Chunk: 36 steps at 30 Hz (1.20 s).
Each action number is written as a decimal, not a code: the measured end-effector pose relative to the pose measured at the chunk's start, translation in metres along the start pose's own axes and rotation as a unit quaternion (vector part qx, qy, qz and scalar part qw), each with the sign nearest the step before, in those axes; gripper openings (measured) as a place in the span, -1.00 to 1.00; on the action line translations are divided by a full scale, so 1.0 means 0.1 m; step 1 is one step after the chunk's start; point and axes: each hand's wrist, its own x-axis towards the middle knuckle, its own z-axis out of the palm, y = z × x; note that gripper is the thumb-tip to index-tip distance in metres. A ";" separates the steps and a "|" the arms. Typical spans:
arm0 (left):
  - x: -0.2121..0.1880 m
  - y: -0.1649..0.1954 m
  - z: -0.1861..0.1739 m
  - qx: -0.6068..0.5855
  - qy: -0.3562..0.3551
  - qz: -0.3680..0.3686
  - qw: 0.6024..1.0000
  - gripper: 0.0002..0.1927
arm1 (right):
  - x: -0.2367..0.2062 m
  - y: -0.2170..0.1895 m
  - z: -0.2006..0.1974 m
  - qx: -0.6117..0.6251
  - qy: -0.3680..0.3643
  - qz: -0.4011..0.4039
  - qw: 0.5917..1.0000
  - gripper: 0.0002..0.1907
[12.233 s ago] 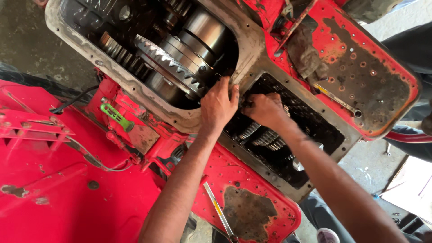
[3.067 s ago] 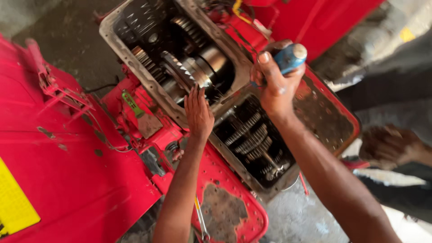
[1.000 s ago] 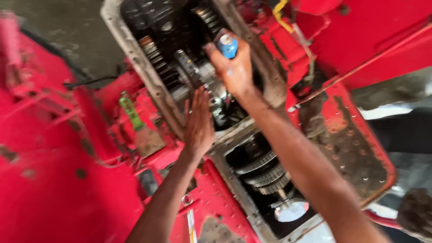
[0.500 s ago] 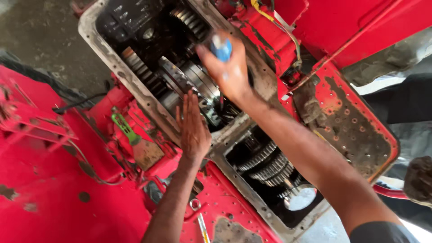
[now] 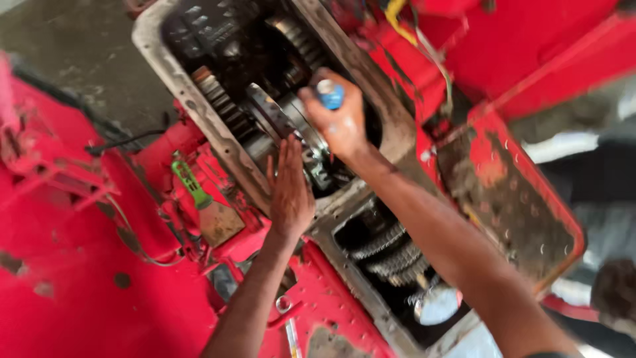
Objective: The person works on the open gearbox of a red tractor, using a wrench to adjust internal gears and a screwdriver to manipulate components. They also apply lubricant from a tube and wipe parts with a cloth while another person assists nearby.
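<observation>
Bare grey concrete floor (image 5: 73,46), stained and dusty, shows at the upper left beyond red-painted machine bodywork (image 5: 59,292). Soft daylight falls evenly across the scene, and a brighter pale patch of ground (image 5: 563,142) lies at the right edge.

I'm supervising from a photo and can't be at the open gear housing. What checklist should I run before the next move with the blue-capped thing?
1. Right hand grips the blue-capped object: ok.
2. Left hand lies flat on the housing rim, fingers off the large toothed gear: ok.
3. Both housing openings uncovered: ok.
4. What the blue-capped object is: cannot tell, blurred.
5. Green-handled tool outside the housing: ok.
</observation>
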 end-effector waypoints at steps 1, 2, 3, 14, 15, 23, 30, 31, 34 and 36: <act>0.00 0.00 -0.02 0.013 0.010 0.011 1.000 -0.18 | 0.01 0.06 -0.03 0.044 -0.007 0.012 0.999 -0.77; 0.00 0.02 -0.02 0.007 0.002 0.008 1.000 -0.17 | -0.05 0.11 -0.09 -0.028 -0.004 -0.044 0.999 -0.75; 0.00 0.02 -0.04 0.004 0.003 0.004 1.000 -0.16 | -0.06 0.14 -0.13 -0.099 -0.009 -0.107 0.989 -0.72; 0.07 0.00 -0.10 0.042 0.012 0.012 0.999 -0.19 | 0.00 0.03 0.03 -0.049 -0.037 -0.093 0.994 -0.80; 0.07 0.01 -0.08 0.038 0.011 0.011 0.999 -0.19 | -0.01 0.00 0.00 -0.051 -0.031 -0.111 0.992 -0.83; 0.05 0.00 -0.05 0.047 -0.018 -0.006 0.999 -0.13 | 0.07 -0.08 0.05 -0.056 -0.003 -0.063 0.996 -0.73; 0.09 0.03 -0.05 0.017 -0.003 -0.003 1.000 -0.18 | -0.02 0.06 -0.11 -0.040 0.004 -0.088 0.995 -0.76; 0.09 0.03 -0.06 0.016 -0.009 -0.002 1.000 -0.19 | 0.03 0.08 -0.06 -0.030 0.028 -0.045 0.998 -0.72; 0.08 0.05 -0.05 0.021 0.029 0.036 0.999 -0.20 | 0.13 0.11 -0.01 -0.048 0.001 -0.081 0.996 -0.76; 0.07 0.04 -0.05 0.019 0.013 0.014 1.000 -0.19 | 0.09 0.05 -0.08 -0.026 0.021 -0.035 0.999 -0.80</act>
